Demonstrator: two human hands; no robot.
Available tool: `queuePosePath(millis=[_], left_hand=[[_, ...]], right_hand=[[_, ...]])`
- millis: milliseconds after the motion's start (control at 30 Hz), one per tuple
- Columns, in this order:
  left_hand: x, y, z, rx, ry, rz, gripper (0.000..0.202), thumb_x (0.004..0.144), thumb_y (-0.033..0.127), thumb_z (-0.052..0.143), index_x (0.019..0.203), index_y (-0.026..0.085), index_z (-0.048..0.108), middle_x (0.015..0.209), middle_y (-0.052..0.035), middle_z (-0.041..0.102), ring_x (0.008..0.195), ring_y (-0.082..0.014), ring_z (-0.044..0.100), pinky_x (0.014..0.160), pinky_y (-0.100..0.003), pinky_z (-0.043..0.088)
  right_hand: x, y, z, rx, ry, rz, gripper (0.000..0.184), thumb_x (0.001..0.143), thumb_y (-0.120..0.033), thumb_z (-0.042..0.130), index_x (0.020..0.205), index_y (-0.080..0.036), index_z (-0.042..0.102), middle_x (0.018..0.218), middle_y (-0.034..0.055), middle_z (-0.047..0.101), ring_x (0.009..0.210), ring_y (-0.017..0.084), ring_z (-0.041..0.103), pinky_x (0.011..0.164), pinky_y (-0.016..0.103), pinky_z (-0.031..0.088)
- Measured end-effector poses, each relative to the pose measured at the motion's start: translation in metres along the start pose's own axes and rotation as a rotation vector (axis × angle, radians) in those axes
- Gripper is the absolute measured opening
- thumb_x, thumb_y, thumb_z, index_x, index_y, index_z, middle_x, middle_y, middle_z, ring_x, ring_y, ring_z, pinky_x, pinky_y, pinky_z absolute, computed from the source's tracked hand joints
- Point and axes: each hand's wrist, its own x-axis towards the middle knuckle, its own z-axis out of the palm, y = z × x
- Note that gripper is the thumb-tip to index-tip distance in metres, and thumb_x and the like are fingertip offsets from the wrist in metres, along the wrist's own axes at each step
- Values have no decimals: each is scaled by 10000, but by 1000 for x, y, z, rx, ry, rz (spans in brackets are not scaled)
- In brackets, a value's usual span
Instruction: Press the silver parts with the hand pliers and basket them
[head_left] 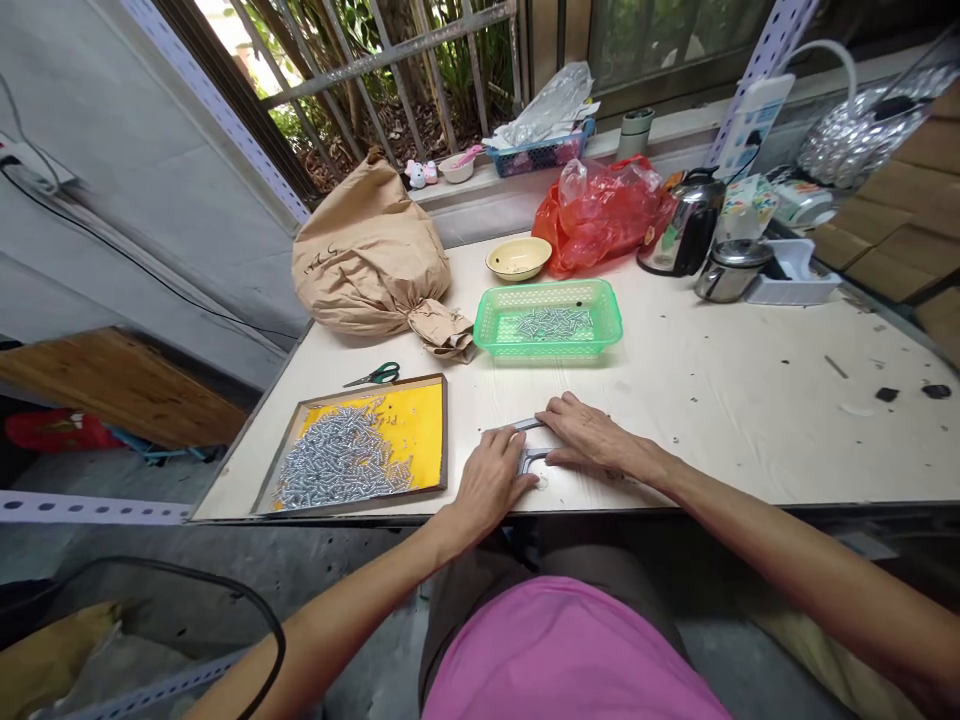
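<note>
A grey metal frame-like piece (534,455) with a curved inner corner lies at the table's front edge, partly hidden under my fingers. My left hand (489,476) is closed on its left end, thumb pointing right along the near side. From the right, my right hand (589,432) grips the other end, its fingertips on the far bar and its thumb on the near bar. To the left of my hands is a shallow tray (444,440) with a yellow bottom, holding a heap of small silver screw-like parts (337,455).
Beyond my hands stands a green plastic basket (551,349) with more small silver parts. Green-handled scissors (385,373) lie behind the tray. Farther back are a brown paper sack (367,260), a yellow bowl (517,258), a red plastic bag (600,225) and a kettle (686,225).
</note>
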Motion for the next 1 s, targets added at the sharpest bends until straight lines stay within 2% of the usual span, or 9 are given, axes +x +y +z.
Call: queuePosePath(millis=[67,133,300,367,467,567,767,900,1000], left_hand=[[15,-2,8,52,-12,54,519,819,304,607,1289,156,446,1326,-131,469,1198,-284,420,1000,-425,379],[28,-4,10,90,-51,66,521,829,295,579,1300,129,429,1272,-142,499,1147,-279,446,975,-421,392],[47,-6,-1,175,-156,101,604,769,388,641,1270,105,459,1124,-147,554,1030,-291,489,858,-404,439],[52,-6,-5,202,-182,129,596,747,420,661,1228,109,498,1087,-143,568,998,-292,499,823,-393,448],[57,-6,-4,215,-181,147,410,772,417,638,1066,137,583,998,-112,588,950,-270,513,777,-363,452],[57,-5,1,195,-144,113,276,831,407,579,947,157,604,939,-82,593,917,-241,523,742,-338,449],[58,-3,1,196,-167,85,264,900,399,497,871,169,623,920,-77,607,925,-228,530,733,-325,448],[54,-4,0,220,-168,82,268,888,399,515,955,162,620,960,-86,617,946,-245,536,745,-342,471],[42,0,10,217,-71,54,326,883,339,531,1148,149,548,1121,-116,601,1056,-262,529,849,-387,474]], right_hand=[[0,-3,-1,-12,-8,18,425,769,-387,699,1110,-164,580,1030,101,559,968,249,477,780,342,435],[0,-6,-4,-27,-32,38,464,754,-389,710,1136,-166,569,1044,102,559,982,252,479,776,342,444],[-1,-13,-16,-67,-124,114,559,711,-432,737,1154,-143,555,1104,123,555,999,259,497,764,339,461],[-1,-15,-20,-88,-141,136,509,721,-418,734,1121,-148,574,1099,123,566,1009,258,502,775,334,458],[2,-17,-21,-131,-151,140,341,776,-356,692,1041,-156,612,1057,114,592,1013,257,510,768,322,450],[6,-15,-17,-143,-165,123,201,846,-312,614,968,-153,625,1009,105,611,970,238,538,734,302,434],[8,-10,-5,-100,-142,104,183,909,-311,527,874,-162,627,887,71,627,837,190,576,696,270,393],[5,-9,-3,-93,-93,113,203,888,-347,557,930,-166,640,933,79,618,893,209,558,736,282,398],[0,0,-6,-66,-41,70,381,814,-464,631,1038,-156,632,988,105,600,936,239,532,773,308,408]])
